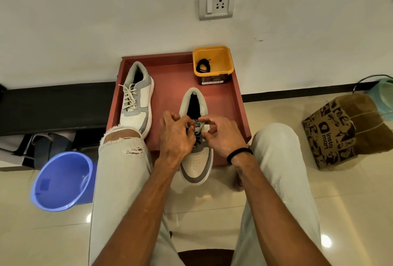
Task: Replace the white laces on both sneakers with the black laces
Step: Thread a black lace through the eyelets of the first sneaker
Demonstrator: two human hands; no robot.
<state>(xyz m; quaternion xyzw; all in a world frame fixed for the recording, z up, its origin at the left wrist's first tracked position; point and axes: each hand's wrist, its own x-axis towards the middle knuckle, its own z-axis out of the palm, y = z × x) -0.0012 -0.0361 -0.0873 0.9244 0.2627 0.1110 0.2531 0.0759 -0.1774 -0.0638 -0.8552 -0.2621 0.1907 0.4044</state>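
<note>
Both hands worked at the tongue of the near sneaker (196, 155), which lay between them with its toe toward the person and off the tray's near edge. The left hand (175, 133) had fingers curled, pinching at the black lace (198, 137) by the upper eyelets; the right hand (221, 134) pinched w/ thumb and forefinger at the other side, prob. the lace's other end, though the tips were too small to tell. Judged step: threading or tightening the black lace near the top rows. To do it well: keep both ends even, pull each crossing snug before the next, feed the aglet straight thru the eyelet, no twist. The second sneaker (137, 101) sat beyond and left of the left hand, white laces (130, 95) not yet removed. Beyond the right hand, a yellow tub (213, 65) held a coiled black lace (203, 66). The surface was a red tray (170, 70) on the tiled floor against a white wall w/ a socket (217, 2); blue bucket (61, 180) left of the left forearm, printed paper bag (340, 132) right of the right hand.
</note>
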